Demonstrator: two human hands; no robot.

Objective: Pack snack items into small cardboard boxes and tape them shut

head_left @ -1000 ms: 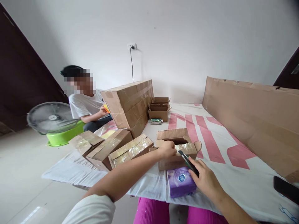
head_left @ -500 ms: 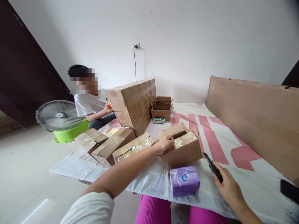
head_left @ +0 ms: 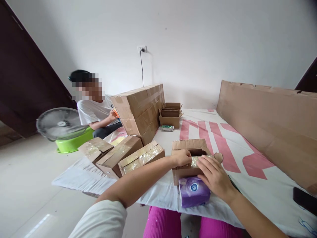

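A small open cardboard box (head_left: 184, 172) with taped flaps stands upright on the white sheet in front of me. My left hand (head_left: 182, 158) curls over its near flap and grips it. My right hand (head_left: 214, 177) lies on the box's right flap with its fingers stretched flat; nothing shows in it. A purple tissue pack (head_left: 193, 192) rests against the front of the box, just under my right hand. A thin dark object (head_left: 234, 184) peeks out on the sheet behind my right wrist; I cannot make out what it is.
Three taped boxes (head_left: 138, 158) lie to the left, with bigger stacked cartons (head_left: 138, 107) and small open boxes (head_left: 170, 115) behind. A long cardboard sheet (head_left: 267, 119) lines the right side. A phone (head_left: 304, 200) lies far right. Another person (head_left: 95, 110) sits by a fan (head_left: 59, 124).
The box was tilted by my left hand and now stands upright. My right hand, which held a dark knife out to the right, has come back onto the box flap without it.
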